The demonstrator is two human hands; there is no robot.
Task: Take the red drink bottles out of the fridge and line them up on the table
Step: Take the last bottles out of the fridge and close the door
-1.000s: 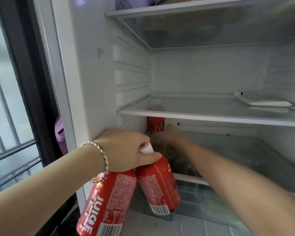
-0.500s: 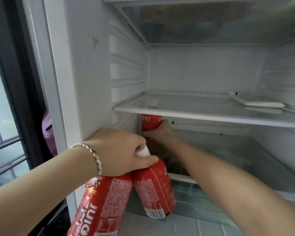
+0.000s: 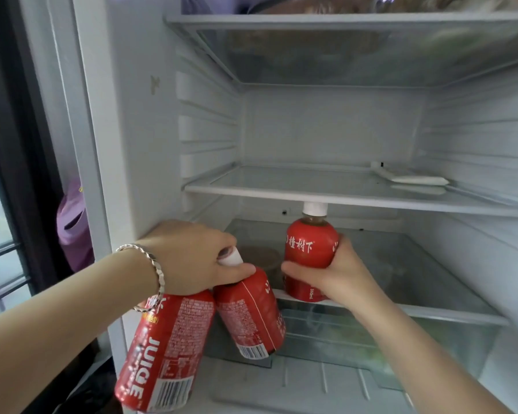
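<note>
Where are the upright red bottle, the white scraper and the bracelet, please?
upright red bottle [image 3: 308, 239]: head view, on its red label.
white scraper [image 3: 419, 180]: head view, on its flat blade.
bracelet [image 3: 154, 259]: head view, on the band across the wrist.

Three red bottles [image 3: 165, 354] [image 3: 251, 321] [image 3: 308, 252], two hands [image 3: 189, 258] [image 3: 338, 270]

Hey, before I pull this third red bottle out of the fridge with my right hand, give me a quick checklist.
1. Right hand grip: wrapped round the third bottle, ok.
2. Bottle stance: upright at the lower shelf front edge, ok.
3. Cap clearance: white cap sits just under the middle shelf; contact cannot tell.
4. Left hand load: outer red bottle and inner red bottle hang tilted by their necks, ok.
5. Space on the table: out of view, cannot tell.
</note>
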